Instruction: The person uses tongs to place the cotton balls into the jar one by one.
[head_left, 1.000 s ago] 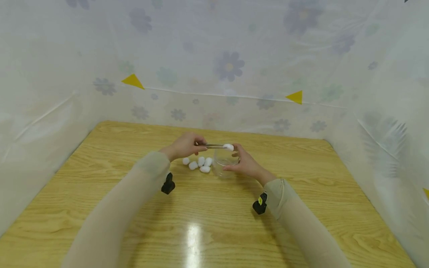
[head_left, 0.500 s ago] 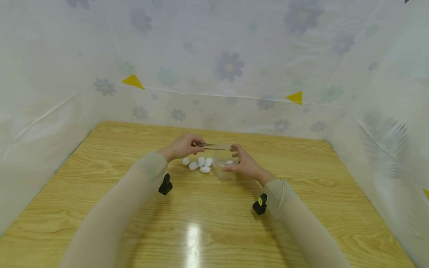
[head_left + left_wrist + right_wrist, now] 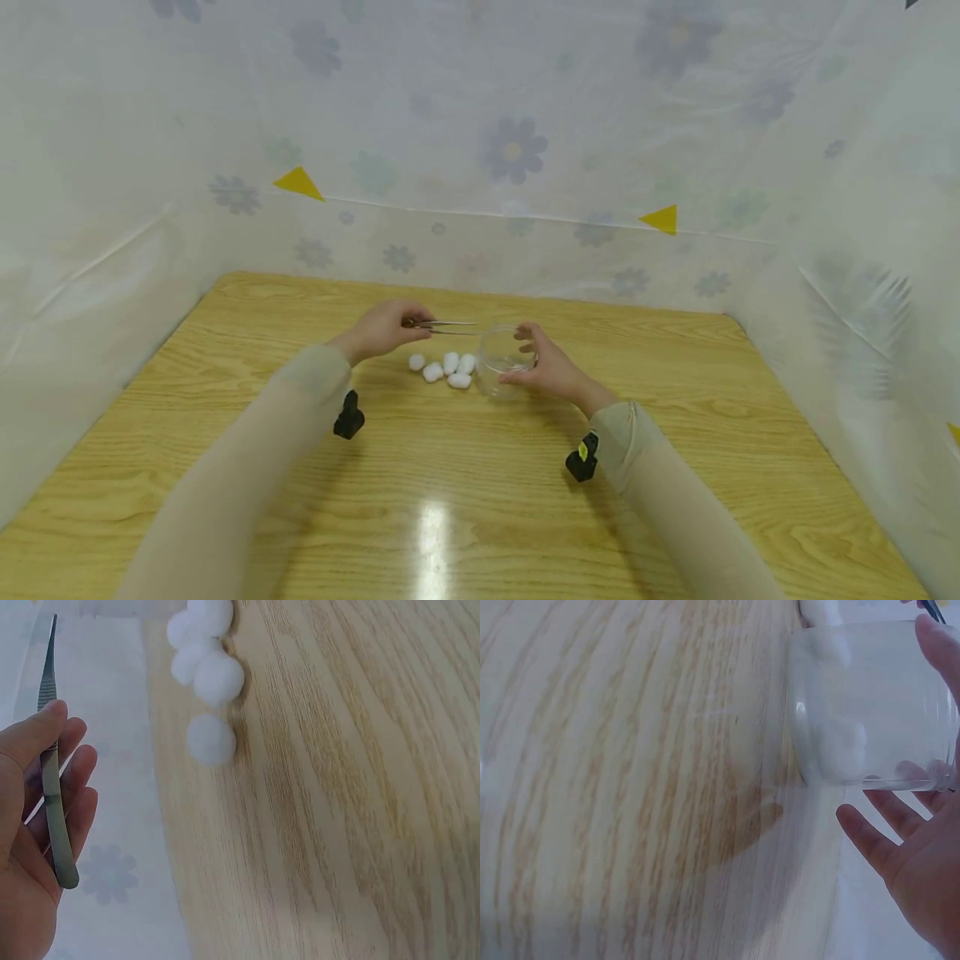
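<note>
My left hand [image 3: 382, 327] pinches a pair of metal tweezers [image 3: 52, 784] between thumb and fingers. The tweezers' tips are parted, with nothing between them, and point right towards a clear glass jar [image 3: 493, 385]. Around the jar's right side curls my right hand [image 3: 553, 365], thumb at the near side and fingers at the far side. Through the glass in the right wrist view, a white cotton ball [image 3: 843, 747] shows inside the jar. Several more cotton balls [image 3: 452, 363] lie in a loose cluster on the table just left of the jar, below the tweezers.
The wood-grain table [image 3: 465, 467] ends at the back and sides against a pale floral curtain [image 3: 450, 117]. Yellow triangles [image 3: 660, 219] hang on the rear curtain. A small black camera [image 3: 581, 458] sits under each wrist.
One second ago the tweezers held a cotton ball above the jar; it was let go and dropped inside. My left hand has since drawn left with the tweezers. The right hand stayed put.
</note>
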`<state>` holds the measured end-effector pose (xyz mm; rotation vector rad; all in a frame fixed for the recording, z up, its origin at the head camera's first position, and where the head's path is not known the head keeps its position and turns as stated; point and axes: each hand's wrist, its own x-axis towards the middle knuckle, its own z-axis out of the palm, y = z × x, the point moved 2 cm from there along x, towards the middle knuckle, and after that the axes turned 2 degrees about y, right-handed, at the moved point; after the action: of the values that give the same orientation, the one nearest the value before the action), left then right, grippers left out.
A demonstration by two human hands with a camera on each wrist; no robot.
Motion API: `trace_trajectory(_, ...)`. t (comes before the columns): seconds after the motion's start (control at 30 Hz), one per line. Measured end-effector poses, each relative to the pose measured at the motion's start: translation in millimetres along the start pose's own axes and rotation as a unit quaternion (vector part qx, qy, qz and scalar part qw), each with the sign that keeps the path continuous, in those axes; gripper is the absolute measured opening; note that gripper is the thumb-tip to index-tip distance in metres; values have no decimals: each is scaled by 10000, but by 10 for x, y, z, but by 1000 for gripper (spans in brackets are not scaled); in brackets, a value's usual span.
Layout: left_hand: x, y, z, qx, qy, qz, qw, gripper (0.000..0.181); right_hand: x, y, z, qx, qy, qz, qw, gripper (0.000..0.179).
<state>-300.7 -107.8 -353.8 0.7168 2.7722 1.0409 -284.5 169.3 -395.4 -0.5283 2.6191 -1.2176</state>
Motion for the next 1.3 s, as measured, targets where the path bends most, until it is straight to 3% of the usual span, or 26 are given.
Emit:
trace_trajectory(0.33, -104, -164, -70, -61, -16, -168, 9998, 26, -1, -12, 9, -47, 10, 17, 10000, 90)
trace_trajectory(0.43, -144, -209, -88, -77, -26, -234, 9997, 26, -51, -113, -8, 4, -34, 22, 10000, 89)
trace_trajectory(0.83, -287, -460, -146, -76, -26, -391, 9992, 26, 6, 3, 8, -11, 25, -26, 10000, 90)
trace_trajectory(1.3, -401, -622, -130, 97, -181, -545, 9983, 24, 6, 8, 17, 4, 32, 0, 10000, 90)
